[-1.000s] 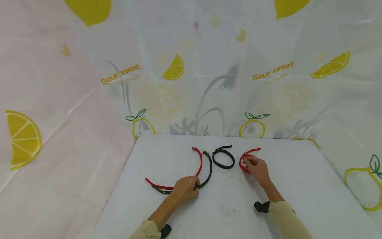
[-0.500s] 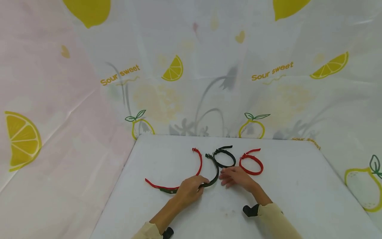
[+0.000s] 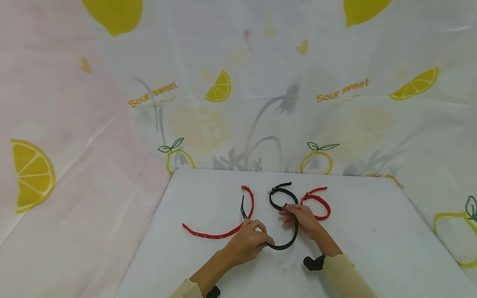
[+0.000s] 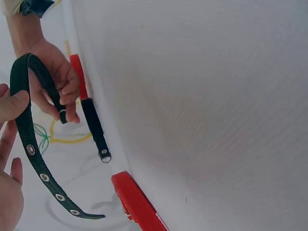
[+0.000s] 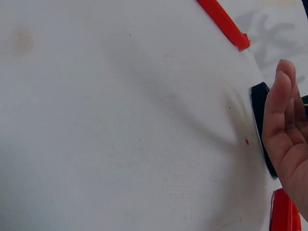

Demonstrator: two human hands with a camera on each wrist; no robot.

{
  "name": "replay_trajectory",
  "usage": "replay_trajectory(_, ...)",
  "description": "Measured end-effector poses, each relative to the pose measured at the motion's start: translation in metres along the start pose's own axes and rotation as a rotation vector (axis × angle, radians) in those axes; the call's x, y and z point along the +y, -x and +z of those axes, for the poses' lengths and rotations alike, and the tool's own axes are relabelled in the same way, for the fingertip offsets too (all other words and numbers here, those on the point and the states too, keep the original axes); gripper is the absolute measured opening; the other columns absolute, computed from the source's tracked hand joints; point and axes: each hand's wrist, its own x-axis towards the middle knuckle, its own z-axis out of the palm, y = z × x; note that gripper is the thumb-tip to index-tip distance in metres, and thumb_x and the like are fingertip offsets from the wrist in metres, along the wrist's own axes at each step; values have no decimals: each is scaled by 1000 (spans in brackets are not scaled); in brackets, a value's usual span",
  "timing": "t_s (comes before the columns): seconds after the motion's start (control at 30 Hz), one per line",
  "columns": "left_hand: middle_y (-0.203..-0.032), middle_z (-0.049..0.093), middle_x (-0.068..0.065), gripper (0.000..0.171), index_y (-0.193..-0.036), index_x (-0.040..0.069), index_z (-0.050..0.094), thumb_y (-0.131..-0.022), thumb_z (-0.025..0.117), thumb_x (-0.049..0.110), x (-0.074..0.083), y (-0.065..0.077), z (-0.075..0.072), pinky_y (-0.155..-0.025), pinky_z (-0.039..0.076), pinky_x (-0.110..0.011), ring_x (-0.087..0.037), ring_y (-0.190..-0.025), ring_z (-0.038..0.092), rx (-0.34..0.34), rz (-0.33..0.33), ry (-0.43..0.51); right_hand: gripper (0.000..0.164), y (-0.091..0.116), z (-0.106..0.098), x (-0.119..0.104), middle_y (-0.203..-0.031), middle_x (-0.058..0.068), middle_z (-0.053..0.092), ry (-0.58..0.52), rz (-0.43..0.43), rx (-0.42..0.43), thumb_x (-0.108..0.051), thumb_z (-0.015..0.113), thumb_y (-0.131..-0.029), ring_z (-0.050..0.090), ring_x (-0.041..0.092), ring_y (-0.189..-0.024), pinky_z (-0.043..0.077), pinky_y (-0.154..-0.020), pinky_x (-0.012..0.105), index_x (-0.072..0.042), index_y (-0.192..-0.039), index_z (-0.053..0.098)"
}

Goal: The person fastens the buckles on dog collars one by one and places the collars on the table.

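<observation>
A dark green collar with metal eyelets bends in a U between my hands, off the table. My left hand pinches it partway along, and its eyelet end sticks up behind that hand. My right hand holds the other end between thumb and fingers. In the left wrist view the green collar arches from the left thumb to the right hand. The right wrist view shows the right hand, with the held end mostly hidden. Under and behind my left hand, an open red collar lies curved on the table.
A dark collar fastened in a loop lies just beyond my right hand. To its right is a looped red collar, partly hidden by that hand. The white table meets a lemon-print cloth at its back edge.
The right hand has left the looped red collar, come left and taken one end of the green collar. The left hand has lifted the green collar off the open red collar and moved right.
</observation>
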Motion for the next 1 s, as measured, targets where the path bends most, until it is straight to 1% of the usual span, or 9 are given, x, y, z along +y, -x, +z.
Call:
replay_trajectory(0.17,-76,66,12,23,-96,23,78,-80,80,7,-2,5,3,-64,31,-6,-2,-72,47,-52,-27,39,44,6,-1,-6,-105,16,70,-40,-7,15,-25,47,-103,66,21,-81,56,-76,30,12,-127,54)
replay_trajectory(0.23,-77,68,11,21,-97,23,78,-82,79,8,-2,6,3,-58,29,-2,-1,-67,46,-82,-41,53,43,9,-2,-8,-106,17,70,-39,-5,16,-23,45,-103,66,21,-81,56,-76,30,12,-126,54)
replay_trajectory(0.3,-79,70,12,20,-98,24,78,-83,78,11,-3,8,3,-59,29,-2,0,-66,47,-108,-53,41,41,10,-3,-9,-106,17,70,-13,7,25,-20,42,-102,65,23,-81,56,-76,31,12,-124,56)
replay_trajectory(0.43,-78,68,15,19,-98,27,78,-83,79,16,-3,12,5,-61,31,-2,4,-67,49,-163,-33,20,37,13,-4,-9,-104,15,72,110,47,61,-18,42,-100,66,24,-81,55,-73,32,8,-117,61)
replay_trajectory(0.57,-78,66,16,19,-98,29,77,-84,78,17,-4,16,8,-60,32,-2,7,-67,49,-244,16,27,30,13,-3,-6,-98,11,73,236,73,100,-14,48,-97,65,21,-76,53,-67,32,4,-113,66)
replay_trajectory(0.7,-85,67,16,17,-99,25,76,-87,74,13,-7,18,10,-66,37,-2,8,-75,53,-350,-1,107,26,16,-4,-4,-92,7,73,342,65,120,-10,58,-92,62,18,-74,49,-63,30,-2,-114,70)
replay_trajectory(0.8,-91,67,14,13,-99,19,76,-89,73,13,-12,19,9,-72,40,-3,7,-81,54,-380,-74,175,23,19,-6,-3,-89,4,73,426,44,124,-12,64,-91,59,16,-75,48,-63,29,-5,-112,73)
replay_trajectory(0.87,-91,64,12,7,-95,17,74,-89,73,15,-17,20,8,-71,42,-5,6,-80,55,-345,-156,190,22,21,-7,-4,-88,3,73,467,29,121,-15,68,-91,59,16,-76,49,-63,29,-6,-111,74)
replay_trajectory(1.0,-91,51,3,12,-95,14,63,-91,71,22,-26,24,7,-61,43,-11,0,-68,48,-230,-414,205,25,25,-6,-4,-91,3,74,477,4,106,-20,71,-90,60,17,-81,53,-67,30,-6,-110,73)
